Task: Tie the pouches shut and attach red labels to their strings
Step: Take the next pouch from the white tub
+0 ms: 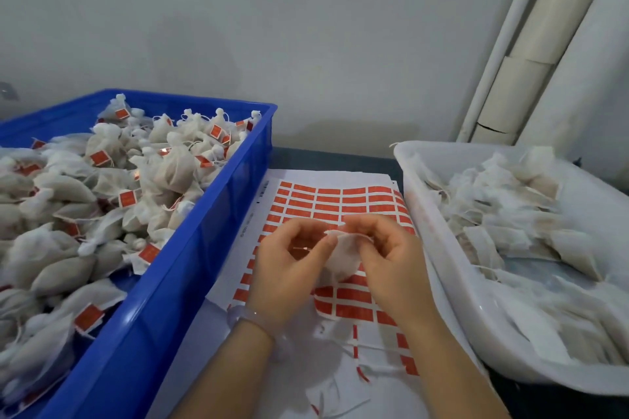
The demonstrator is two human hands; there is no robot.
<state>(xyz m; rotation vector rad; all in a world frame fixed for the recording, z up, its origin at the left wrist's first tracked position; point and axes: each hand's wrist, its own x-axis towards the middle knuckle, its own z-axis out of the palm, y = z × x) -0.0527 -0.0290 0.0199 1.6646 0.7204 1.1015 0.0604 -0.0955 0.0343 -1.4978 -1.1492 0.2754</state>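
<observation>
A small white mesh pouch (342,257) hangs between my two hands above a sheet of red labels (326,201). My left hand (289,269) pinches the pouch's top edge and a thin string at the left. My right hand (388,258) pinches the top edge and string at the right, fingers curled. Most of the pouch's sides are hidden behind my fingers.
A blue crate (190,269) at the left holds several tied pouches with red labels. A white tub (439,269) at the right holds several flat untied pouches. Used label backing sheets (340,384) lie near me. A wall and pipes stand behind the table.
</observation>
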